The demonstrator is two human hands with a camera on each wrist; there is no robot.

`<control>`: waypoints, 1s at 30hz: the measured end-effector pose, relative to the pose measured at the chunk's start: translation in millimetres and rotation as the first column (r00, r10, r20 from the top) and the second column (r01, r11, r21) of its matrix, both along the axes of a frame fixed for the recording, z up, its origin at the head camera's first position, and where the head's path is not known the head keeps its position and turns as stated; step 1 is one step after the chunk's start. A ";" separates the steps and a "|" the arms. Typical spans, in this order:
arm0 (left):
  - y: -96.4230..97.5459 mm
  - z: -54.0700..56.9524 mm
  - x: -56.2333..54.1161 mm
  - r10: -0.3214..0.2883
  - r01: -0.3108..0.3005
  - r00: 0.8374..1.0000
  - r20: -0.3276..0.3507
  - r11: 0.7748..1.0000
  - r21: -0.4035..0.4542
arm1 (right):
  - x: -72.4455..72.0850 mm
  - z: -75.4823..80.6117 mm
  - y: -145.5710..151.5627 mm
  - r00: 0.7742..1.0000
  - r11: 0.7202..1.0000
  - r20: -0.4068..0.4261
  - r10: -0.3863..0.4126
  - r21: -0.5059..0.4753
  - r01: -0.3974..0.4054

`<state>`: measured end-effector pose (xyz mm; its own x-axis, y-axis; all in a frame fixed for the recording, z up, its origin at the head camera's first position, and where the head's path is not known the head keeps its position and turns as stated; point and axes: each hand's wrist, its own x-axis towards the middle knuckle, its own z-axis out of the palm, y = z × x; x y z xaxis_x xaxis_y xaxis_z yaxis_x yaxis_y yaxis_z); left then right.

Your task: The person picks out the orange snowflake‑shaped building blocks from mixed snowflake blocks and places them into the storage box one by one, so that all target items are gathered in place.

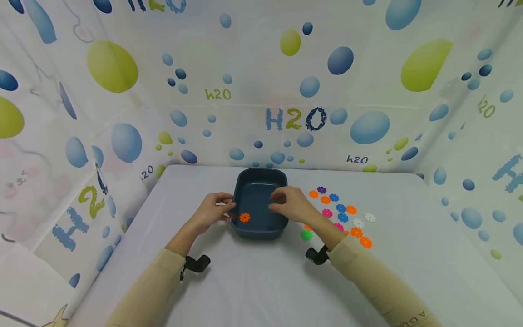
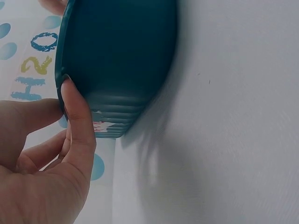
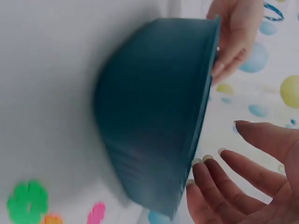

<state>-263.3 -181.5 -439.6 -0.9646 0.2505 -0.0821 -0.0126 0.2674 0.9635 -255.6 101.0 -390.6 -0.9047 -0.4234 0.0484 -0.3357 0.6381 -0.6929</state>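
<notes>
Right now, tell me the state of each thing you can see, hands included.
Blue bin: upright, open-topped, on the table.
Orange flower piece: inside the bin.
Loose flower pieces: scattered on the table, right of the bin.
Left hand: pinching the bin's rim.
Right hand: fingers apart at the bin's right side, holding nothing.
Patterned backdrop: hanging behind the table.

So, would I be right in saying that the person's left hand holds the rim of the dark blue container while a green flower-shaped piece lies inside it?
Not quite: the head view shows that the flower-shaped piece inside is orange, not green. The left hand does hold the rim of the dark blue container.
</notes>
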 end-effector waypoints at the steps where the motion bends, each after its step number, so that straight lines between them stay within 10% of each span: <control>1: 0.0 -0.5 0.3 -0.001 0.001 1.000 0.000 1.000 -0.004 | 1.8 1.5 4.6 1.000 1.000 0.002 -0.007 -0.001 0.007; 12: -0.9 -2.1 -0.2 -0.004 0.004 1.000 0.000 1.000 -0.002 | 10.8 15.9 67.4 0.996 0.996 -0.055 -0.076 0.037 0.079; 30: -1.9 -1.6 -0.8 0.000 0.000 1.000 0.006 1.000 -0.002 | 5.5 -4.0 175.8 0.963 0.957 -0.009 -0.270 0.108 0.269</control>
